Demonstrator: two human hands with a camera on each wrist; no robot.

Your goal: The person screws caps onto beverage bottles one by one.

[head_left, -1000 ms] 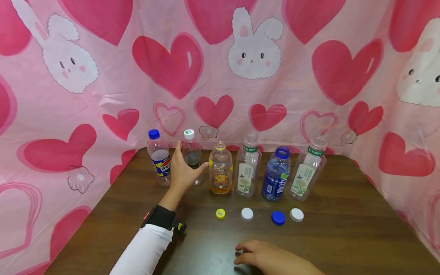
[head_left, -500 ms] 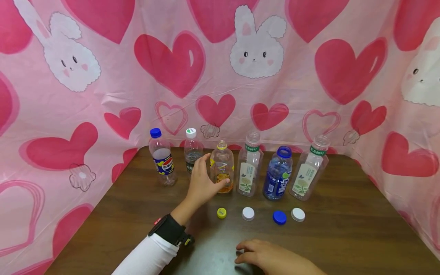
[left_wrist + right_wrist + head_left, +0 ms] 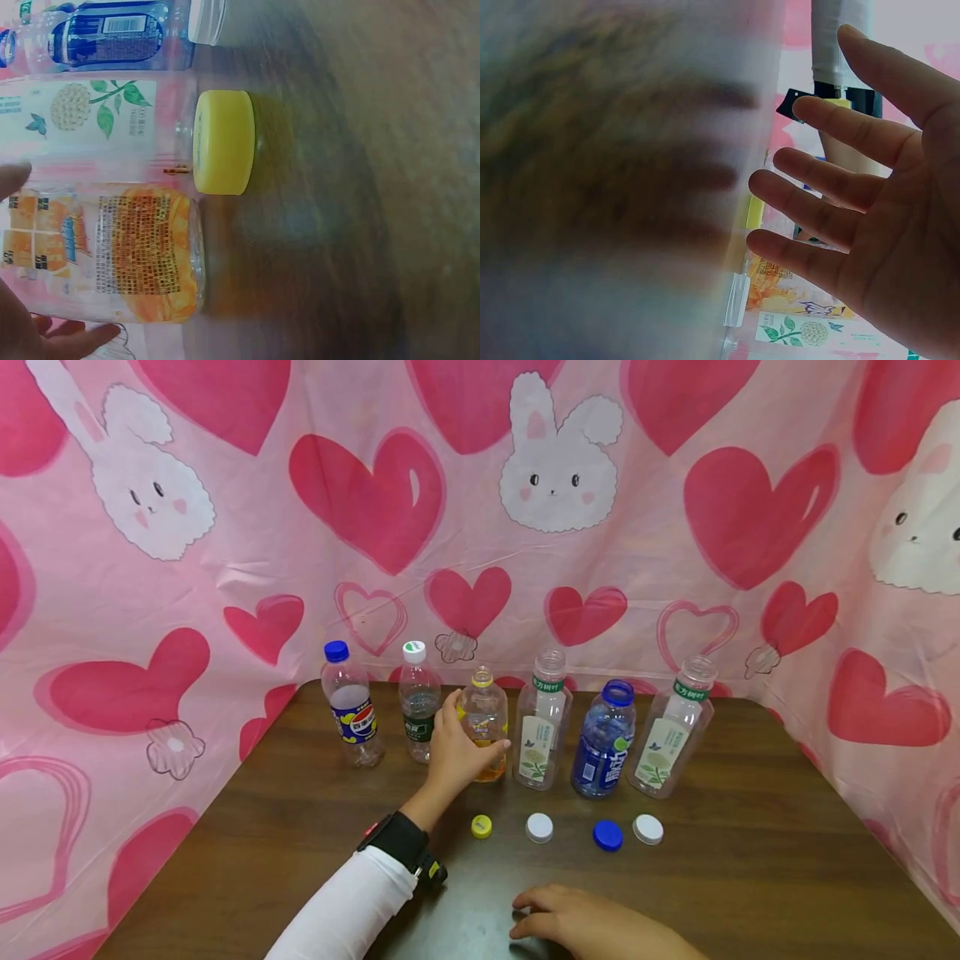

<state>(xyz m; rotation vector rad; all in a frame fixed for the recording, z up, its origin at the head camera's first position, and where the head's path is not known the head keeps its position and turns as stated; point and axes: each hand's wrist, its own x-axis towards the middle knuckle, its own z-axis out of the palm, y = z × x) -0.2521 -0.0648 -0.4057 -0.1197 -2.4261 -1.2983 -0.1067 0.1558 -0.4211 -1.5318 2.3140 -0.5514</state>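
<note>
My left hand (image 3: 459, 750) reaches round a squat clear juice bottle (image 3: 481, 703) with a little orange liquid and an uncapped neck. In the left wrist view, the thumb (image 3: 13, 180) lies on one side of that bottle and the fingers (image 3: 79, 341) on the other, spread rather than closed round it. A yellow cap (image 3: 482, 827) lies on the table in front of it. My right hand (image 3: 577, 920) rests low at the front of the table, holding nothing; its fingers are spread and relaxed in the right wrist view.
Left of the juice bottle stand a blue-capped cola bottle (image 3: 352, 714) and a white-capped bottle (image 3: 419, 710). To its right are an uncapped tea bottle (image 3: 540, 727), a blue bottle (image 3: 602, 743) and another tea bottle (image 3: 670, 735). White caps (image 3: 539, 827) and a blue cap (image 3: 607, 836) lie before them.
My left hand has moved right, from the white-capped bottle to the juice bottle, its thumb now across the front of it. The right hand has stayed in place.
</note>
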